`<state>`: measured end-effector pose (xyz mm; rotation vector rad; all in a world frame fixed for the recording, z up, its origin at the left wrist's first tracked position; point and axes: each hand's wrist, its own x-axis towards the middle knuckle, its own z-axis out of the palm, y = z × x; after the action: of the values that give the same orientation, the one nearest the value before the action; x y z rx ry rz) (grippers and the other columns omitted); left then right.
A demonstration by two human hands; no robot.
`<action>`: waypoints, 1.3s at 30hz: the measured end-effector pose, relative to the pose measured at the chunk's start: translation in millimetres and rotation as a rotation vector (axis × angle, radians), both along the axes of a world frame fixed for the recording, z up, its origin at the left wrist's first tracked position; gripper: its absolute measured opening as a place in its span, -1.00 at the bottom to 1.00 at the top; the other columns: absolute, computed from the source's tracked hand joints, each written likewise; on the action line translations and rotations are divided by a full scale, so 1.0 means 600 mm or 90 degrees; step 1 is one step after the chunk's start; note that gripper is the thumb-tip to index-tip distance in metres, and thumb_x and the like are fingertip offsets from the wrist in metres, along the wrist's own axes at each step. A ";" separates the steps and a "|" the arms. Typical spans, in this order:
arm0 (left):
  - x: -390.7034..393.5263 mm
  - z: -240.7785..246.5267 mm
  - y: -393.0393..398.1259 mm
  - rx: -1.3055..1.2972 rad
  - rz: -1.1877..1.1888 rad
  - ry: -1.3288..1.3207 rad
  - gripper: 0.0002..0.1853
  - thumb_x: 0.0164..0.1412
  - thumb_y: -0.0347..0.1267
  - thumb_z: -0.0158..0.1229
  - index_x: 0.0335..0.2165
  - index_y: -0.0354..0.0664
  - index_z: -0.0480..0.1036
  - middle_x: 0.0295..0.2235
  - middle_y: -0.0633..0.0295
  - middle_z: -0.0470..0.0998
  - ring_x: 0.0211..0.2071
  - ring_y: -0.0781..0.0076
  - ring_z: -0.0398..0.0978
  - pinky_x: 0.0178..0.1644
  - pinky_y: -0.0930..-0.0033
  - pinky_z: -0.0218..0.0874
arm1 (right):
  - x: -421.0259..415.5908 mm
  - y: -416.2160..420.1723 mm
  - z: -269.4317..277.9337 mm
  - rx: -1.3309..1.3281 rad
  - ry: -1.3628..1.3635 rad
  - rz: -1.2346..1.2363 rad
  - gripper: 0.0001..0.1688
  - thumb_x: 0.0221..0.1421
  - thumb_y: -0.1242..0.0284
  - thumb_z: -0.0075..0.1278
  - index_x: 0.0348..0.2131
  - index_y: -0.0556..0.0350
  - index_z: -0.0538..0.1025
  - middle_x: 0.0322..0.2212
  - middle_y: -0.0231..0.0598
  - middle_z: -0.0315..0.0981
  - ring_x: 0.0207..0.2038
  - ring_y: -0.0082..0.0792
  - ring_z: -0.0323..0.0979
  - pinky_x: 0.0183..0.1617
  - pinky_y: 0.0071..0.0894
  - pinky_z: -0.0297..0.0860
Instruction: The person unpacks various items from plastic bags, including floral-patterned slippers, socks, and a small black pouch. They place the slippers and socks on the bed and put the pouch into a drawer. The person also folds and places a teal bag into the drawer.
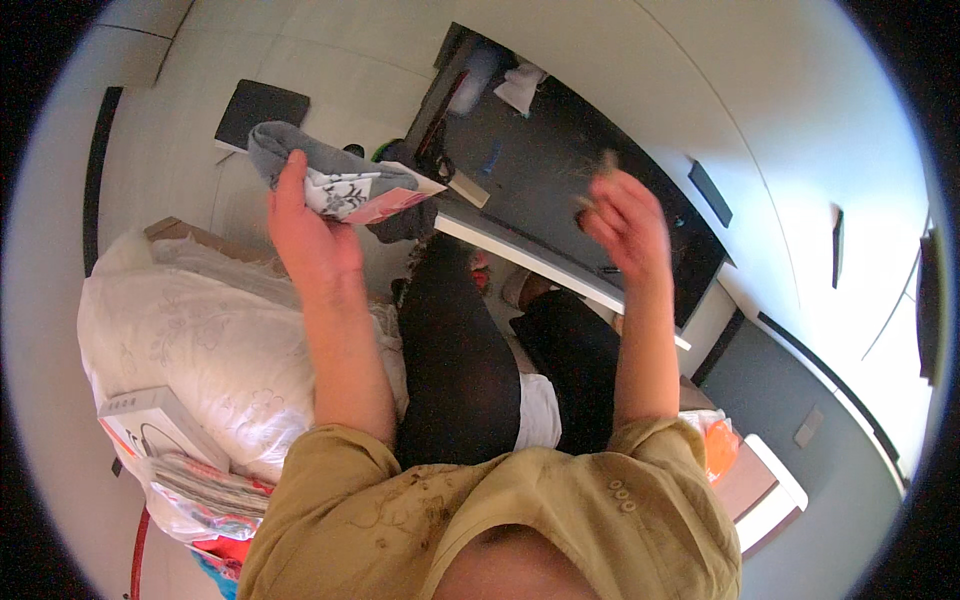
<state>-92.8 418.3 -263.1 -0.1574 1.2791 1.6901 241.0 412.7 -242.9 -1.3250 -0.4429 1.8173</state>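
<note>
My left hand [311, 225] grips a folded grey fabric piece [330, 154], perhaps a pair of socks. Its white part [341, 193] carries a dark floral pattern, and a pink-and-white card [394, 204] lies along its lower side. To the right, my right hand [626, 221] is raised above a dark, white-edged recess [540, 172], possibly an open drawer. Motion blurs its curled fingers, so whether they hold anything small is unclear. Inside the recess are a crumpled white piece [521, 86] and a clear plastic bag [480, 79].
A large white padded bundle in plastic [202, 322] lies at my left, with a printed box [161, 424] on it. A black flat object [262, 112] rests on the tiled floor. At right are an orange bag [720, 450] and a white-edged piece of furniture [772, 472].
</note>
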 end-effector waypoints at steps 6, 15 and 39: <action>0.001 -0.002 -0.003 0.019 0.000 -0.008 -0.78 0.15 -0.43 0.14 -0.21 -0.26 0.39 -0.25 0.23 0.49 -0.23 0.38 0.48 -0.14 0.29 0.33 | -0.032 0.127 -0.266 -0.043 -0.362 0.011 -0.64 0.14 0.31 0.04 -0.15 0.21 0.45 -0.58 -0.32 0.35 -0.56 -0.46 0.35 -0.48 -0.50 0.31; 0.020 -0.003 -0.008 0.017 -0.066 -0.152 -0.78 0.15 -0.44 0.11 -0.19 -0.24 0.43 -0.21 0.21 0.51 -0.17 0.31 0.47 -0.03 0.21 0.30 | 0.025 0.231 -0.444 0.148 -0.985 0.283 -0.56 0.04 0.19 0.17 -0.20 0.15 0.55 -0.52 -0.29 0.46 -0.48 -0.51 0.39 -0.31 -0.43 0.36; 0.029 -0.037 -0.013 -0.017 -0.128 -0.163 -0.72 0.14 -0.43 0.14 -0.14 -0.25 0.42 -0.19 0.22 0.51 -0.15 0.30 0.47 -0.01 0.21 0.29 | -0.037 -0.005 -0.288 0.409 -1.158 0.481 -0.54 -0.18 0.49 0.15 -0.16 0.01 0.53 -0.01 -0.08 0.31 0.13 0.10 0.12 0.13 0.08 0.19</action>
<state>-75.2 410.3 -285.4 -0.2451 1.0877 1.4321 218.8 409.7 -415.5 -2.0504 -2.3982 0.1675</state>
